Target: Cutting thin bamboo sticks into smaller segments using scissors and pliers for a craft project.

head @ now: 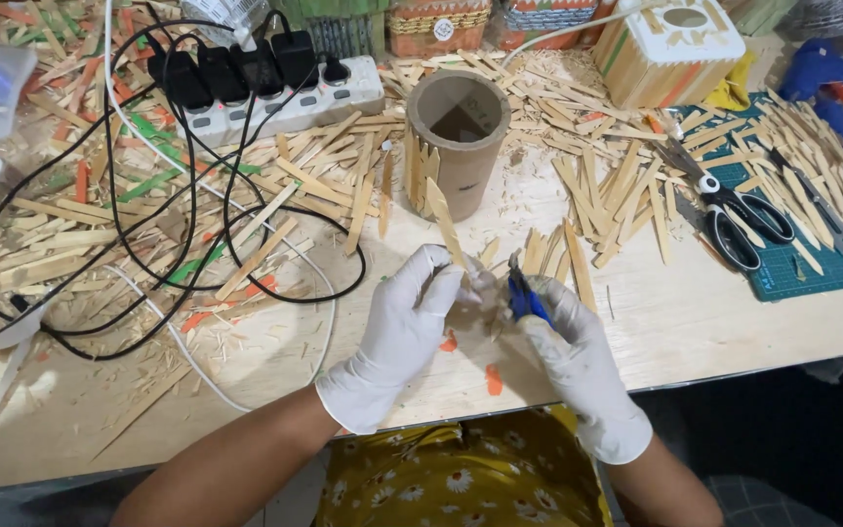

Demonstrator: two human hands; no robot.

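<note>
While my gloved left hand [412, 307] pinches a flat, pointed wood stick [446, 226] upright, my right hand [563, 337] is clamped on blue-handled pliers [522, 296] just beside it, above the worktop [695, 322], w/ a cardboard tube [458, 141] behind.

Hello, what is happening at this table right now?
A person in white gloves is working with flat wooden craft sticks. The left hand holds one pointed wooden stick upright, while the right hand has its grip on a small blue-handled cutter beside the stick's lower end. Behind the hands stands a brown cardboard tube with a few sticks fixed to its side. Loose sticks cover the wooden table, with black-handled scissors on the right.
</note>
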